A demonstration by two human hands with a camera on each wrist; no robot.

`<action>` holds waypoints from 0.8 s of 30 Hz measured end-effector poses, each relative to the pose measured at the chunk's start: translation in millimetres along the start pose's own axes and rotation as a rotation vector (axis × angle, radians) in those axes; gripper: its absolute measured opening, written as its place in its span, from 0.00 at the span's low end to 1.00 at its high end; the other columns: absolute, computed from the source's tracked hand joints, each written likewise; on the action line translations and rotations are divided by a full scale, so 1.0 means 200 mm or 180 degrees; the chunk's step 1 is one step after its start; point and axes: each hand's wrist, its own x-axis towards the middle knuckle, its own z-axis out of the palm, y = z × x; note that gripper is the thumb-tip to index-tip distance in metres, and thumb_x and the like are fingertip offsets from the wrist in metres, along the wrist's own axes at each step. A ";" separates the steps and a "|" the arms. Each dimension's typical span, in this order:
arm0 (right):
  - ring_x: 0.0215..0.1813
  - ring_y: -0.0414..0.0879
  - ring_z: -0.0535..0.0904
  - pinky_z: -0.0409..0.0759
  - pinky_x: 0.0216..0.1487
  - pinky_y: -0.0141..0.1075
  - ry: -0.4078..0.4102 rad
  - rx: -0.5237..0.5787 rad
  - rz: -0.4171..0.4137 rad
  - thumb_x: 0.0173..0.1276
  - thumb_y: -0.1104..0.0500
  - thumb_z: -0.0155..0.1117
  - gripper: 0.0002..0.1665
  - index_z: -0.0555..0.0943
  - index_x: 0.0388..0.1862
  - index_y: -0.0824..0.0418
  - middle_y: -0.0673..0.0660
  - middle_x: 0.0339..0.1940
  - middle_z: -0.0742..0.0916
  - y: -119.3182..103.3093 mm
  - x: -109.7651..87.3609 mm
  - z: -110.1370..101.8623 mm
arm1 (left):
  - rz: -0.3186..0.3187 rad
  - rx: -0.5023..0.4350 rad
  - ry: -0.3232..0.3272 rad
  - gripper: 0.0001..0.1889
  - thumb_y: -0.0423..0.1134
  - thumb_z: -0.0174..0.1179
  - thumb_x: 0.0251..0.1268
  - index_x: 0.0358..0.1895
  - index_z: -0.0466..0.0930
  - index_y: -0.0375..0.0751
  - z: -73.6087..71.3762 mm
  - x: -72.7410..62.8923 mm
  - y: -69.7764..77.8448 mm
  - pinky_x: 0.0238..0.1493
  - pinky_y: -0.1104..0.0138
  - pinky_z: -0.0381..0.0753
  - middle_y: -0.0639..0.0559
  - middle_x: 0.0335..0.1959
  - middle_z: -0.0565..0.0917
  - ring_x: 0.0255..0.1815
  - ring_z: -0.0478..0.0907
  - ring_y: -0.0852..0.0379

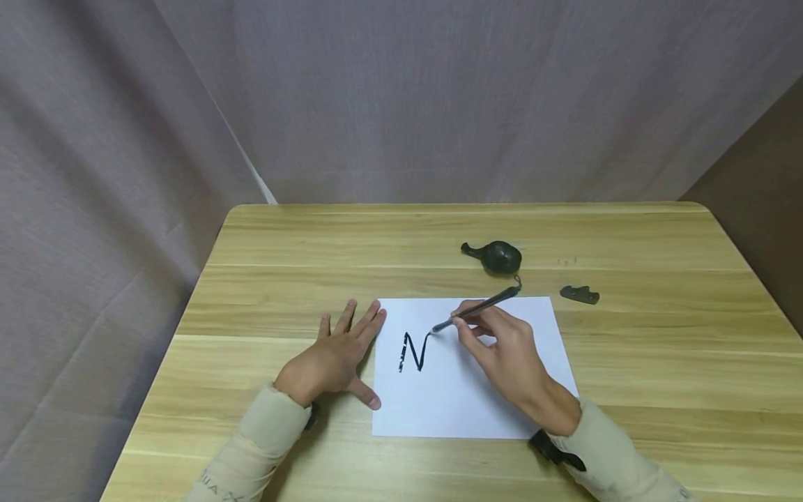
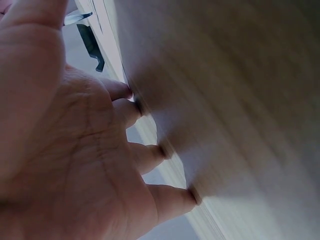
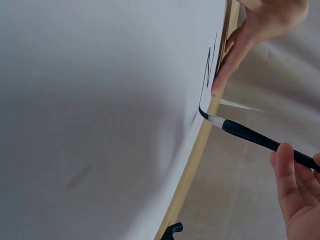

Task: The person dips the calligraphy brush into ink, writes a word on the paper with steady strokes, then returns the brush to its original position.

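My right hand (image 1: 502, 348) pinches a dark-handled writing brush (image 1: 483, 305) between thumb and fingers. In the right wrist view the inked tip of the brush (image 3: 212, 119) bends against the white paper (image 3: 100, 60). Black strokes shaped like an N (image 1: 414, 352) stand on the left part of the sheet (image 1: 464, 404), and the brush tip is at the top of the last stroke. My left hand (image 1: 335, 359) lies with fingers spread, its fingertips and thumb at the sheet's left edge. In the left wrist view its fingertips (image 2: 192, 196) press on the wooden table.
Beyond the paper sits a dark gourd-shaped object (image 1: 500, 258) with a narrow neck. A small dark brush rest (image 1: 580, 295) with a wavy edge lies to the right of the sheet. Grey curtains (image 1: 401, 104) hang behind the wooden table (image 1: 282, 279).
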 end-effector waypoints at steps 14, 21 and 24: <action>0.36 0.43 0.90 0.84 0.46 0.23 0.0221 0.0015 -0.0115 0.62 0.78 0.73 0.14 0.85 0.45 0.68 0.59 0.41 0.91 0.00 0.03 -0.07 | -0.0032 0.0034 -0.0027 0.80 0.66 0.85 0.35 0.88 0.35 0.49 0.00 0.01 -0.01 0.80 0.31 0.32 0.54 0.89 0.32 0.87 0.25 0.38; 0.41 0.43 0.90 0.84 0.48 0.22 0.0265 0.0008 -0.0053 0.63 0.77 0.72 0.14 0.86 0.46 0.68 0.58 0.42 0.91 -0.03 0.02 -0.09 | -0.0069 0.0070 -0.0073 0.80 0.68 0.83 0.37 0.88 0.34 0.50 0.00 0.00 -0.01 0.80 0.32 0.32 0.55 0.89 0.30 0.87 0.24 0.38; 0.41 0.47 0.91 0.84 0.48 0.23 0.0264 -0.0035 -0.0098 0.62 0.77 0.72 0.15 0.86 0.47 0.68 0.57 0.43 0.92 -0.03 0.01 -0.09 | -0.0065 0.0078 -0.0069 0.80 0.69 0.82 0.38 0.88 0.34 0.49 0.00 0.00 -0.01 0.80 0.31 0.32 0.55 0.89 0.30 0.87 0.24 0.38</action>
